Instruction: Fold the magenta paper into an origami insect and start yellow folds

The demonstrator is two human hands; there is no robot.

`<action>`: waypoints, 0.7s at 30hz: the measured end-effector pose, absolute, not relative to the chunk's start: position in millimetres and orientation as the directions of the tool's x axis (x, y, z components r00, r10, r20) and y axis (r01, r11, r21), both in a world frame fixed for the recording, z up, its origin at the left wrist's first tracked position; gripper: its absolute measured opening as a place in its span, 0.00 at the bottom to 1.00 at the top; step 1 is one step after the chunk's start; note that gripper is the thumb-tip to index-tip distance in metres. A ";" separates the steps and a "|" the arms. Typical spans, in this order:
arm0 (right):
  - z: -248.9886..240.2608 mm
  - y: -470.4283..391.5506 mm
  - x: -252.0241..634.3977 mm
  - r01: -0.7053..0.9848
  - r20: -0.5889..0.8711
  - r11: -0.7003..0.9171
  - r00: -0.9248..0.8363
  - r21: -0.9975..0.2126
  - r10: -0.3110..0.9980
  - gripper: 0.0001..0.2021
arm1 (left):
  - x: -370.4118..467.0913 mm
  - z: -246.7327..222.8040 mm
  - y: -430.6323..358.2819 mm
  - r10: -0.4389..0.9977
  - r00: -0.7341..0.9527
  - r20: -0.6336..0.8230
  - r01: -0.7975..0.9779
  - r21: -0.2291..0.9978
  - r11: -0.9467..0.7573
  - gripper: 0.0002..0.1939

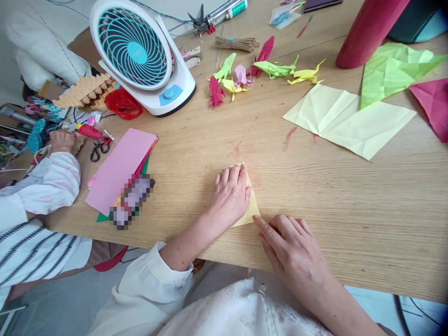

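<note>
A small folded piece of pale yellow paper [251,214] lies on the wooden table, its lower right side tapering to a point. Pressed over its upper left part is my left hand [229,191], palm down with the fingers laid flat, covering much of the sheet. My right hand [290,242] touches the paper's lower right corner with the tip of the index finger. Its thumb sits a little apart below, and the other fingers are bent over the table. Neither hand has lifted the paper.
Creased yellow paper [350,121] and green paper [395,70] lie right. Folded paper figures [241,77] stand at the back, near a white fan [168,93]. Pink sheets [121,163] and scissors [100,150] are left, beside another person's hand [63,141]. A red cylinder [367,32] stands back right.
</note>
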State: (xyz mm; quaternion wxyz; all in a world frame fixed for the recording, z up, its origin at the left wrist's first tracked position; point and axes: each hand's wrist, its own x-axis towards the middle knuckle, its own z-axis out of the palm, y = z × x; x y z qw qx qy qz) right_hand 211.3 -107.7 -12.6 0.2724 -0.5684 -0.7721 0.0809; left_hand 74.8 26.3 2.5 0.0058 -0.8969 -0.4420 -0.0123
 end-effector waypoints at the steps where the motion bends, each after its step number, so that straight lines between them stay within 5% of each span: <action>1: -12.7 -107.3 210.9 0.836 0.332 0.340 -0.204 -0.431 0.921 0.16 | 76.1 3.8 25.6 0.798 0.602 0.017 0.799 -0.016 -0.602 0.28; 21: -8.7 -111.0 213.6 0.786 0.326 0.342 -0.190 -0.514 0.926 0.11 | 83.1 -2.3 17.8 0.807 0.589 0.039 0.808 -0.001 -0.589 0.35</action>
